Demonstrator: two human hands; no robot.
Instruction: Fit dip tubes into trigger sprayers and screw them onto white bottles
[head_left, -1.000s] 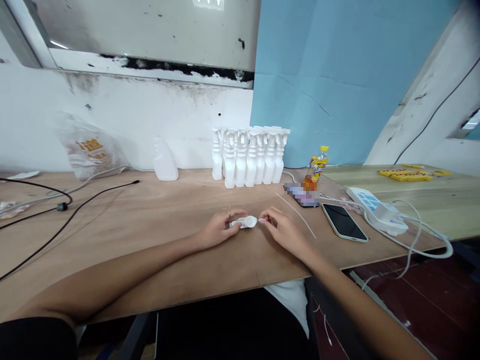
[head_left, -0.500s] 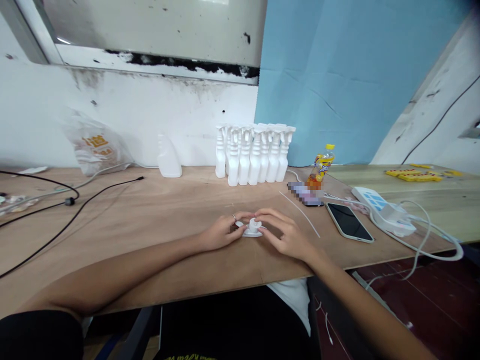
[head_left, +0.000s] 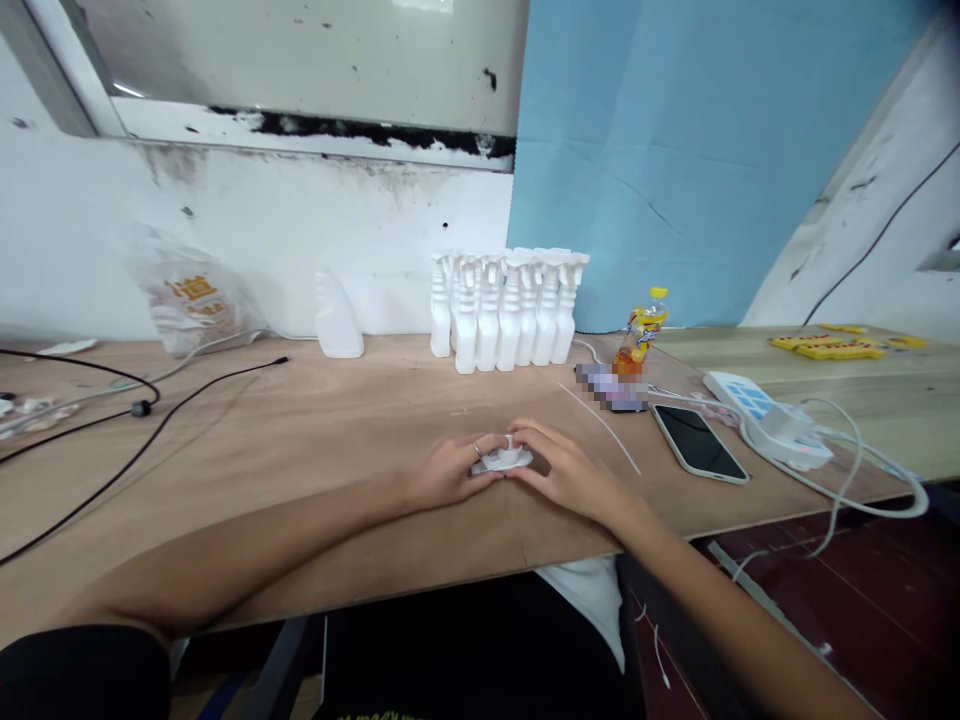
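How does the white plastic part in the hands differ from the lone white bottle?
The white plastic part is held between the left hand and right hand; the lone white bottle stands upright, untouched, near the wall. The part is small and low; the bottle is clearly taller. The part is partly covered; the bottle shows in full. Both are white.
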